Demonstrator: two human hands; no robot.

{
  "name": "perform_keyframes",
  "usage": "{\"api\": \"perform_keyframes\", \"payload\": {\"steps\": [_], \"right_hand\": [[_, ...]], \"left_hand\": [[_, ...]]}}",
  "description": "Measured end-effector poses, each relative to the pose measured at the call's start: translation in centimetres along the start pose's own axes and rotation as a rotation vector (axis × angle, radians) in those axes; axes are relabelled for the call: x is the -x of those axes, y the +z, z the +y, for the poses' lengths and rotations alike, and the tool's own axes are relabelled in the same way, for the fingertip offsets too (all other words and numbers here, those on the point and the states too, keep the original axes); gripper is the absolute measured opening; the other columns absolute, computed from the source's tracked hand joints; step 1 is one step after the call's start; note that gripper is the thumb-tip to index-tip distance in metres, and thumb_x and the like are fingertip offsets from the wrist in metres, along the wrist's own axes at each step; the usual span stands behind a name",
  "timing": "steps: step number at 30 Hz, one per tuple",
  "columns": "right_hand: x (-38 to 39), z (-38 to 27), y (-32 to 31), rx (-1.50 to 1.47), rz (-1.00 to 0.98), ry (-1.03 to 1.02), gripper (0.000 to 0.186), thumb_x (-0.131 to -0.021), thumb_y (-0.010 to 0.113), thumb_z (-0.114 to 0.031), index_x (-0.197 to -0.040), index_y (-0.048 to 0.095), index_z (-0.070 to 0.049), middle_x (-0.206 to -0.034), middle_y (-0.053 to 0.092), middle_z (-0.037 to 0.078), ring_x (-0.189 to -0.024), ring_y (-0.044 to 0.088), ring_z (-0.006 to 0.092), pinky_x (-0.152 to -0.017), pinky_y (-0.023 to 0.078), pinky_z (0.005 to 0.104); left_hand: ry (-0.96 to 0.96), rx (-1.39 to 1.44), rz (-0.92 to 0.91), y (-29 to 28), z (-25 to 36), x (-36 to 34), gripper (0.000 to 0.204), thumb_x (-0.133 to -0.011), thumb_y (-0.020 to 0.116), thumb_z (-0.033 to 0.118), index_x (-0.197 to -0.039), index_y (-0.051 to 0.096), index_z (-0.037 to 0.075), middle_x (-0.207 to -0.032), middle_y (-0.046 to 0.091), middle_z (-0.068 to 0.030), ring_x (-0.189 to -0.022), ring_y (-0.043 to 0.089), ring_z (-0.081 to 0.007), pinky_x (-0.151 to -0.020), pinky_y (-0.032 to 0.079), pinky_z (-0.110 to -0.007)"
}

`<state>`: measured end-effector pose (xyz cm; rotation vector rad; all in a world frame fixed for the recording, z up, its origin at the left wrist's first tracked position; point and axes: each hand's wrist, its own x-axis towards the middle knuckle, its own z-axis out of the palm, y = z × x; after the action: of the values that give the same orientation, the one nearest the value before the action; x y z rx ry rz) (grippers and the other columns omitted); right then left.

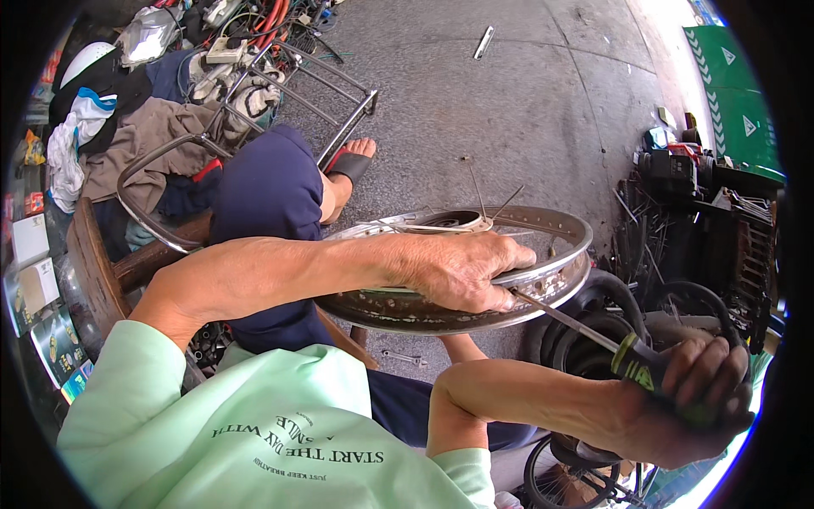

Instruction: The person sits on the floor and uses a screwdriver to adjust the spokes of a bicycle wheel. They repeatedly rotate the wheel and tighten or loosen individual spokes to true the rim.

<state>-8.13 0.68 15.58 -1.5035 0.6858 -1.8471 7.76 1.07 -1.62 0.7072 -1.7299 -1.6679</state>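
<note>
A metal wheel rim [365,307] lies tilted over my lap, worn and spotted along its side wall. Several thin spokes [511,201] stick out from the hub [449,221] in its middle. My left hand [466,270] is closed on the near right part of the rim, fingers bent around its edge. In my right hand [699,394], blurred by motion, is a screwdriver [634,360] with a green and black handle. Its long shaft points up and left, and the tip meets the rim's side right beside my left fingers.
A metal-framed stool or rack [326,106] and heaped clothes [140,140] are at the left. Black tyres [606,301] and a cluttered tool stand [721,204] are at the right. A wrench [405,358] lies on the floor below the rim; a small metal strip [483,42] lies farther off.
</note>
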Motion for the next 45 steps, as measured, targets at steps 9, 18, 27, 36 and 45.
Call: {"api": "perform_keyframes", "payload": {"steps": [9, 18, 27, 36, 45], "right_hand": [[-4.5, 5.5, -0.7, -1.348, -0.898, 0.134, 0.017, -0.09, 0.059, -0.007, -0.078, 0.066, 0.004, -0.065, 0.063, 0.014, -0.045, 0.062, 0.0212, -0.036, 0.051, 0.0259], [-2.6, 2.0, 1.3, -0.946, -1.093, 0.225, 0.012, -0.091, 0.06, -0.01, -0.08, 0.064, -0.008, -0.071, 0.062, 0.009, -0.05, 0.058, 0.0171, -0.04, 0.045, 0.0292], [3.0, -3.2, 4.2, -0.2, -0.894, 0.199, 0.025, -0.094, 0.062, -0.011, -0.073, 0.051, -0.002, -0.062, 0.06, 0.012, -0.041, 0.055, 0.0179, -0.036, 0.049, 0.0292], [14.0, -11.7, -4.4, 0.573, 0.315, 0.234, 0.032, -0.101, 0.053, -0.033, -0.09, 0.056, -0.003, -0.072, 0.062, 0.009, -0.042, 0.052, 0.0087, -0.036, 0.042, 0.0226], [22.5, -0.7, 6.0, 0.919, 0.071, 0.722, 0.063, -0.065, 0.088, -0.01, -0.118, 0.057, 0.004, -0.095, 0.071, 0.012, -0.081, 0.07, 0.0179, -0.075, 0.056, 0.0284]], "left_hand": [[-0.023, 0.041, -0.023, -0.3, 1.2, 0.0, 0.032, -0.087, 0.065, 0.018, -0.106, 0.055, -0.006, -0.088, 0.06, -0.0199, -0.08, 0.061, -0.0325, -0.075, 0.047, -0.044], [-0.267, 0.151, -0.424, -1.8, 1.3, -1.8, 0.048, -0.081, 0.059, 0.03, -0.116, 0.063, -0.002, -0.097, 0.068, -0.0189, -0.087, 0.065, -0.0261, -0.08, 0.052, -0.042], [-0.456, 0.258, -0.48, 6.5, 0.1, -6.7, 0.039, -0.078, 0.069, 0.035, -0.097, 0.074, 0.001, -0.094, 0.073, -0.0143, -0.083, 0.07, -0.0251, -0.071, 0.055, -0.043], [-0.464, 0.449, -0.313, 5.0, 1.7, -5.7, 0.027, -0.085, 0.056, 0.013, -0.098, 0.063, -0.01, -0.077, 0.07, -0.0204, -0.064, 0.07, -0.0245, -0.054, 0.057, -0.037], [-0.277, 0.551, 0.077, 2.2, 2.6, -2.8, 0.023, -0.082, 0.055, 0.01, -0.094, 0.058, -0.009, -0.075, 0.068, -0.019, -0.058, 0.068, -0.0223, -0.05, 0.056, -0.032]]}}
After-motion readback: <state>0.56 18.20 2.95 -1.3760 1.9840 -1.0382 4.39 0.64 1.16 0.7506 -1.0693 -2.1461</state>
